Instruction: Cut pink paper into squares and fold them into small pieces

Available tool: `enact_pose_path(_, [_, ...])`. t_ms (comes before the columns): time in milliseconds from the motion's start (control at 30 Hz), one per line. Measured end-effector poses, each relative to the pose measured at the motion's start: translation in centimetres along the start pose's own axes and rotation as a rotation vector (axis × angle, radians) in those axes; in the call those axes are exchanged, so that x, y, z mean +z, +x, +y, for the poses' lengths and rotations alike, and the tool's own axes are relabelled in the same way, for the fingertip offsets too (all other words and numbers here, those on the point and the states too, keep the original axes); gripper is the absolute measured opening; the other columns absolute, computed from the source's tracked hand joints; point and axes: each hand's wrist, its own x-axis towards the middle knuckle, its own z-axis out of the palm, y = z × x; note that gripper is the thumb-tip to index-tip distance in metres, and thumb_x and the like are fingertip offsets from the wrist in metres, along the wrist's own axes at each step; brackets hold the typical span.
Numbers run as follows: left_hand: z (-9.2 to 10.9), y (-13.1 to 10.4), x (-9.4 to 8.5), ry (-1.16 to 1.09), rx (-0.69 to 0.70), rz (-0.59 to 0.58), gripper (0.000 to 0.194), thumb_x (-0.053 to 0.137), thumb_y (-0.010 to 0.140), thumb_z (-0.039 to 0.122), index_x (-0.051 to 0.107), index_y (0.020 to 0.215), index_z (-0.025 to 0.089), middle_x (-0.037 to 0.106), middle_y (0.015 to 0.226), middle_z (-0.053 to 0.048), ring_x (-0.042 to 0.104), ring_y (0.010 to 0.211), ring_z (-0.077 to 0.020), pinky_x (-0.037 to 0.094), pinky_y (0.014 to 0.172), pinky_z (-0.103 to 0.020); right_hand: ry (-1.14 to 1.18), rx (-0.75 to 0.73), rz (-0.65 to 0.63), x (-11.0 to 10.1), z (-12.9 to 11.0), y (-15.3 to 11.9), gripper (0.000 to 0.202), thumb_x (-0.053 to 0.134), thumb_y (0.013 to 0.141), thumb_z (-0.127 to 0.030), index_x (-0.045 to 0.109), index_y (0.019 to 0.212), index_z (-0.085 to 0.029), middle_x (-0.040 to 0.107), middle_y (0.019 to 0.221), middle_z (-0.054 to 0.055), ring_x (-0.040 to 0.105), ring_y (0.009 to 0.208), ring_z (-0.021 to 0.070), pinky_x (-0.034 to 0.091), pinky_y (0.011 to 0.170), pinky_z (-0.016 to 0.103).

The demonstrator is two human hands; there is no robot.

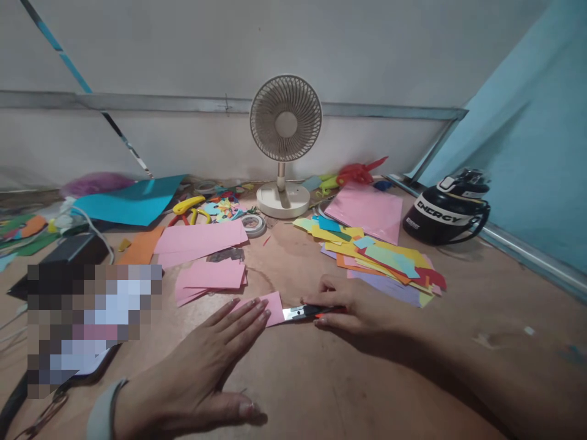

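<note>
My left hand (220, 348) lies flat with its fingers stretched over a small pink paper piece (276, 307), pressing it to the table; part of the paper is hidden under the fingers. Held in my right hand (353, 305) is a utility knife (305, 311) with a dark handle. Its metal blade end meets the right edge of the pink piece. Just beyond my left hand sits a small stack of pink paper cards (215, 275), and larger pink sheets (202, 239) lie behind that.
A white fan (286, 122) stands at the back centre. Colourful paper strips (385, 260) pile up at right, near a black bottle (443, 211). Scissors (190, 206), a tape roll (253, 225) and a blue sheet (131, 201) lie behind. A pixelated area covers the left side.
</note>
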Motion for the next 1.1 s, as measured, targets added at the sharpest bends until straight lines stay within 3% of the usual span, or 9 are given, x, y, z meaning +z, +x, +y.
enact_pose_path(333, [-0.1,0.1,0.0,-0.056,-0.011,0.014,0.107,0.054,0.085,0.077,-0.003,0.159,0.025,0.009,0.163,-0.009,0.018,0.148,-0.0381,0.016,0.121,-0.058,0.026,0.009,-0.016,-0.1,-0.3,-0.2,0.022,0.059,0.097,-0.030,0.069,0.117,-0.031,0.056,0.094,0.001,0.056,0.080,0.0138,0.038,0.072,0.026])
enact_pose_path(500, [0.0,0.2,0.0,-0.063,-0.008,0.005,0.107,0.053,0.085,0.077,-0.005,0.159,0.025,0.007,0.164,-0.010,0.017,0.148,-0.0368,0.013,0.121,-0.057,-0.005,-0.033,0.025,0.6,-0.3,0.0,0.029,0.059,0.096,-0.028,0.065,0.125,-0.029,0.055,0.096,0.002,0.055,0.082,0.0147,0.038,0.073,0.027])
enact_pose_path(767, [-0.1,0.2,0.1,-0.060,-0.016,-0.008,0.106,0.052,0.086,0.077,-0.008,0.158,0.026,0.005,0.164,-0.009,0.015,0.149,-0.0356,0.011,0.122,-0.057,0.018,0.008,-0.010,0.3,-0.5,-0.1,0.026,0.057,0.098,-0.029,0.067,0.122,-0.031,0.056,0.094,0.001,0.055,0.081,0.0141,0.038,0.072,0.026])
enact_pose_path(967, [0.9,1.1,0.0,-0.084,-0.003,0.067,0.097,0.050,0.093,0.068,-0.011,0.158,0.030,0.005,0.164,-0.009,0.018,0.149,-0.0356,0.020,0.119,-0.059,-0.019,0.002,0.020,-0.1,-0.1,0.1,0.030,0.060,0.096,-0.030,0.066,0.125,-0.033,0.058,0.097,0.003,0.056,0.086,0.0174,0.039,0.075,0.029])
enact_pose_path(1033, [1.0,1.2,-0.2,-0.118,-0.023,0.155,0.082,0.046,0.099,0.058,-0.003,0.159,0.031,0.007,0.164,-0.007,0.021,0.148,-0.0328,0.028,0.119,-0.055,-0.015,0.002,0.015,-0.3,0.1,0.1,0.028,0.060,0.096,-0.030,0.067,0.123,-0.033,0.059,0.097,0.003,0.056,0.088,0.0179,0.039,0.076,0.029])
enact_pose_path(1100, [0.6,1.2,-0.6,-0.129,-0.064,0.239,0.059,0.039,0.105,0.042,0.015,0.159,0.033,0.022,0.162,-0.003,0.031,0.146,-0.0280,0.036,0.116,-0.048,-0.003,0.000,0.008,-0.5,0.5,0.1,0.028,0.061,0.096,-0.030,0.068,0.123,-0.034,0.059,0.097,0.003,0.056,0.088,0.0178,0.039,0.076,0.028])
